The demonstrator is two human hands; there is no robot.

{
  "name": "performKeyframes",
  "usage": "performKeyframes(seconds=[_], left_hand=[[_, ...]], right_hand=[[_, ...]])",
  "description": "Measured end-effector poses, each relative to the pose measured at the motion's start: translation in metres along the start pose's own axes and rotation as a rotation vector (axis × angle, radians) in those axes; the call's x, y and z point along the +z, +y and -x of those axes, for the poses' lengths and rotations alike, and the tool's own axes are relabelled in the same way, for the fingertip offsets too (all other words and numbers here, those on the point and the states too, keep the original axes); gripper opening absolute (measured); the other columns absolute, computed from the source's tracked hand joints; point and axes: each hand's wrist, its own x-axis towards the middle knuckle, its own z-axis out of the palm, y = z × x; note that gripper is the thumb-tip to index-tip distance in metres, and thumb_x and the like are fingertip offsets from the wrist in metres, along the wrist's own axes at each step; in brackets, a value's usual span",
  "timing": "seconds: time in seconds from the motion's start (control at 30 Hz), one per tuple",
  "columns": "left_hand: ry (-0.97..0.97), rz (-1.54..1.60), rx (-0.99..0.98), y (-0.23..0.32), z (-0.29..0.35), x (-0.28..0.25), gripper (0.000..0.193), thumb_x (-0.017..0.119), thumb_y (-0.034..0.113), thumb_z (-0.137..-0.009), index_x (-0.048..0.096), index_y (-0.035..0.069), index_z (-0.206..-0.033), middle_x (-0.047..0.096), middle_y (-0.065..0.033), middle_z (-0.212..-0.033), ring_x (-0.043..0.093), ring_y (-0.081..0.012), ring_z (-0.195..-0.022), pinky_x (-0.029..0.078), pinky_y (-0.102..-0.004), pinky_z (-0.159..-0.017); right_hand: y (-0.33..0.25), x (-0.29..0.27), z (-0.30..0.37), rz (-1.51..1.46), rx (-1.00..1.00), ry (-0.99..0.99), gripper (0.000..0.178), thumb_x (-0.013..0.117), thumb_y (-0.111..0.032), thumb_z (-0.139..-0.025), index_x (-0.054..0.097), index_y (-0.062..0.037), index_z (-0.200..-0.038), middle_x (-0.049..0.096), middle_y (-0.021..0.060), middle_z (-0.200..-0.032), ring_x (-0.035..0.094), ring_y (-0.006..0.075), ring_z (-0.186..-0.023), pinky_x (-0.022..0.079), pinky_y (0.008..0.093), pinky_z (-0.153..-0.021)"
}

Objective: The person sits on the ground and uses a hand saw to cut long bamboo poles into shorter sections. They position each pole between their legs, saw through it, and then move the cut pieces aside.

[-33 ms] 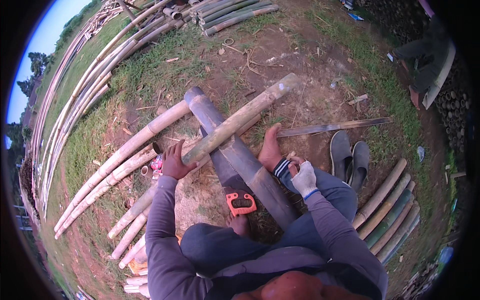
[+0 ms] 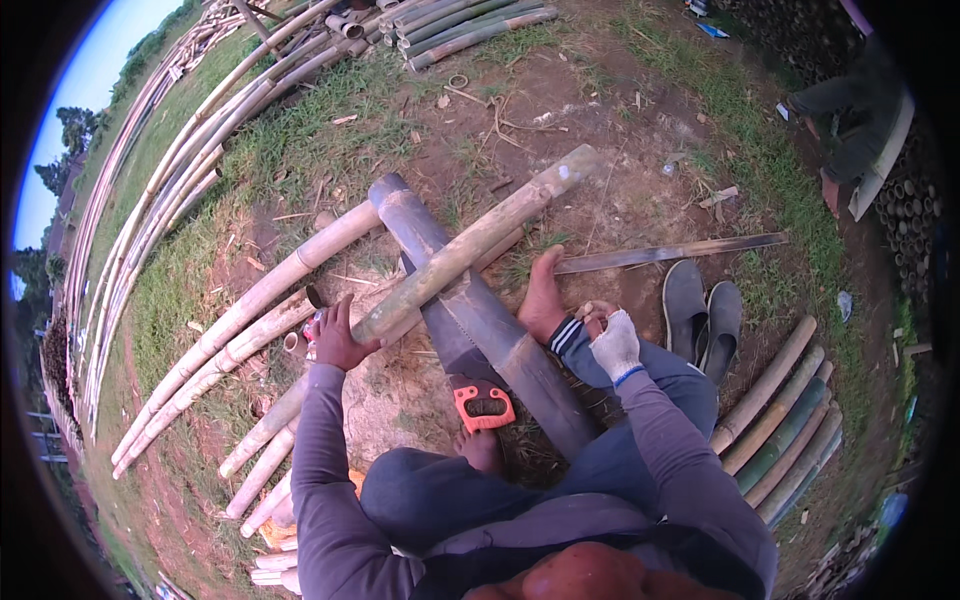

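Knees: from my remote seat I have bent legs in dark trousers (image 2: 410, 490) at the lower middle of the frame.
Saw: the orange-handled saw (image 2: 459, 362) lies just above them, gripped by neither hand.
Right hand: in a pale glove with bare fingertips, the right hand (image 2: 614, 345) hangs right of centre, over the leg, its fingers curled inward; I cannot tell whether they pinch anything. It is well apart from the pole.
Left hand: left of centre, the left hand (image 2: 342, 338) has its fingers spread at the pole's near end; I cannot make out how firmly it touches.
Pole: I judge the step in hand to be setting the bamboo pole (image 2: 472, 248), and I'd say a next move calls for a steadying hold, since round stock could roll. It slants from beside the left hand to the upper middle.
Dark bamboo: the pole lies across this thick dark bamboo (image 2: 495, 325) at mid-frame.
Slippers: a grey pair (image 2: 684, 308) sits beyond the right hand, right of centre.
Far stacks: I see more bamboo lengths (image 2: 480, 35) along the top edge, and another person (image 2: 845, 110) at upper right.
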Motion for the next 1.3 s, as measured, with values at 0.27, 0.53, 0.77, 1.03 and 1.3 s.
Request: performKeyframes(seconds=[0.27, 0.53, 0.77, 1.03, 1.3], left_hand=[[-0.137, -0.059, -0.204, -0.098, 0.051, 0.03, 0.112, 0.102, 0.051, -0.06, 0.049, 0.02, -0.153, 0.066, -0.0175, -0.144, 0.06, -0.0411, -0.136, 0.047, -0.0576, -0.113], [-0.11, 0.055, -0.236, -0.027, 0.024, 0.037, 0.071, 0.098, 0.047, -0.065, 0.07, 0.012, -0.12, 0.079, -0.0166, -0.109, 0.077, -0.0383, -0.1, 0.061, -0.0506, -0.087], [-0.105, 0.157, -0.054, 0.104, -0.042, 0.026, 0.076, 0.093, 0.051, -0.073, 0.063, 0.012, -0.13, 0.077, -0.0217, -0.11, 0.076, -0.0429, -0.099, 0.061, -0.0519, -0.085], [-0.015, 0.232, 0.045, 0.094, -0.045, 0.033, 0.097, 0.092, 0.053, -0.075, 0.053, 0.013, -0.154, 0.07, -0.0237, -0.135, 0.068, -0.0436, -0.124, 0.053, -0.0534, -0.107], [-0.16, 0.266, -0.079, 0.027, 0.015, 0.046, 0.102, 0.096, 0.048, -0.071, 0.051, 0.012, -0.155, 0.073, -0.0246, -0.128, 0.074, -0.0424, -0.115, 0.059, -0.0503, -0.098]], right_hand=[[0.049, 0.03, -0.16, 0.385, 0.24, -0.202, 0.055, 0.067, -0.036, -0.098, 0.067, 0.0058, -0.134, 0.068, 0.0338, -0.135, 0.065, 0.0457, -0.13, 0.052, 0.0504, -0.111], [0.076, 0.038, -0.171, 0.372, 0.347, -0.289, 0.062, 0.061, -0.047, -0.105, 0.066, 0.0057, -0.136, 0.067, 0.0333, -0.137, 0.062, 0.0476, -0.134, 0.05, 0.0514, -0.113], [0.054, 0.009, -0.164, 0.218, 0.462, 0.165, 0.047, 0.077, -0.041, -0.096, 0.073, -0.0002, -0.119, 0.076, 0.0294, -0.118, 0.072, 0.0462, -0.115, 0.056, 0.0512, -0.097], [0.111, -0.01, -0.107, -0.475, 0.35, 0.841, 0.055, 0.081, -0.012, -0.088, 0.056, -0.0126, -0.137, 0.064, 0.0184, -0.128, 0.066, 0.0327, -0.116, 0.055, 0.0515, -0.093], [0.13, -0.06, -0.066, -1.08, 0.761, 1.08, 0.036, 0.061, -0.015, -0.108, 0.056, -0.0094, -0.144, 0.068, 0.0101, -0.124, 0.07, 0.0266, -0.106, 0.055, 0.044, -0.09]])
